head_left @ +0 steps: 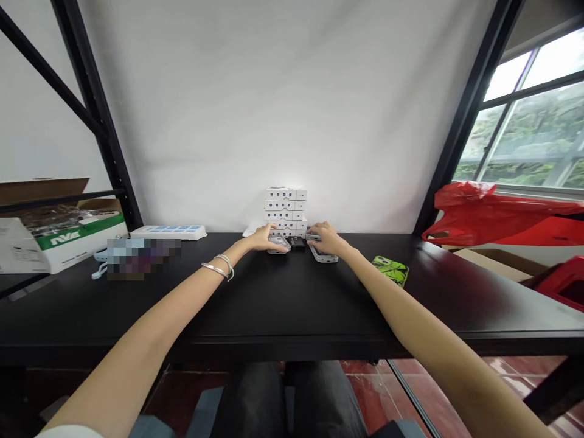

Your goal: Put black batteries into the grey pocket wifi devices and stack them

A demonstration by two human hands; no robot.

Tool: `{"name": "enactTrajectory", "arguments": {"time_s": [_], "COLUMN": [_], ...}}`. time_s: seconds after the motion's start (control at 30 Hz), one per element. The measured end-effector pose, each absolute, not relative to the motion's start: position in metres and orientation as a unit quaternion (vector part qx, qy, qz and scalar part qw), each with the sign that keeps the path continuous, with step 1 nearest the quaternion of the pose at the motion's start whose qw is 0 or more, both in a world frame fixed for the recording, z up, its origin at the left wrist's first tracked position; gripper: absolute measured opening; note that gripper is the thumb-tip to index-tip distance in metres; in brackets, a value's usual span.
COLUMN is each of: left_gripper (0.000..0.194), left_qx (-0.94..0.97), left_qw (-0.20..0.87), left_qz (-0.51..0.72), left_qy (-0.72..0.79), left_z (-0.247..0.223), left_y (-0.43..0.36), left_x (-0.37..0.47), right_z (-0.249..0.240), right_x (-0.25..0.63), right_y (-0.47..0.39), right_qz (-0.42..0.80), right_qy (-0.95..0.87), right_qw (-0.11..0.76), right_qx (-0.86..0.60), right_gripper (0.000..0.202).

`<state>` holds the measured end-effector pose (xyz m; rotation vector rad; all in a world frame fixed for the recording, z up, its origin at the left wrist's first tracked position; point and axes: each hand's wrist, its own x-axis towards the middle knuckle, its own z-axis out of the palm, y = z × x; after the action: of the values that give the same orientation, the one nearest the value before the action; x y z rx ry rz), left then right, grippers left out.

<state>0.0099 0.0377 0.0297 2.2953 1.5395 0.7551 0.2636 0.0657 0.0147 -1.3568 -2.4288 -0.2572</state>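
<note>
Both arms reach to the back of the black table. My left hand (261, 238) grips a pale flat case with rounded corners (279, 244), its thumb along the near side. My right hand (327, 237) bends its fingers over a similar pale flat case (325, 258), which juts out toward me. Between the hands lies a small black object (297, 244), too small to make out. Directly behind them stands a stack of several white boxes (285, 205) with small blue marks, against the wall. My fingers partly hide both cases.
A green patterned phone case (391, 270) lies right of my right forearm. At left are a white power strip (168, 232), a blurred patch and an open white-and-green carton (82, 237). Red plastic bags (493, 213) and an open cardboard box (497, 264) are at right.
</note>
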Motion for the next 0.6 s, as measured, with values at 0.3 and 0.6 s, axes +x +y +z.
{"name": "enactTrajectory", "arguments": {"time_s": [0.3, 0.6], "left_gripper": [0.036, 0.041], "left_qx": [0.85, 0.83], "left_qw": [0.176, 0.204], "left_qz": [0.22, 0.284], "left_qy": [0.446, 0.436], "left_z": [0.02, 0.004], "left_y": [-0.036, -0.045], "left_x": [0.006, 0.009], "right_z": [0.02, 0.03], "right_x": [0.245, 0.248], "right_y": [0.052, 0.032], "right_qz": [-0.008, 0.078], "right_qy": [-0.908, -0.888], "right_qw": [0.083, 0.155], "right_qx": [-0.41, -0.426], "right_gripper": [0.032, 0.052]}}
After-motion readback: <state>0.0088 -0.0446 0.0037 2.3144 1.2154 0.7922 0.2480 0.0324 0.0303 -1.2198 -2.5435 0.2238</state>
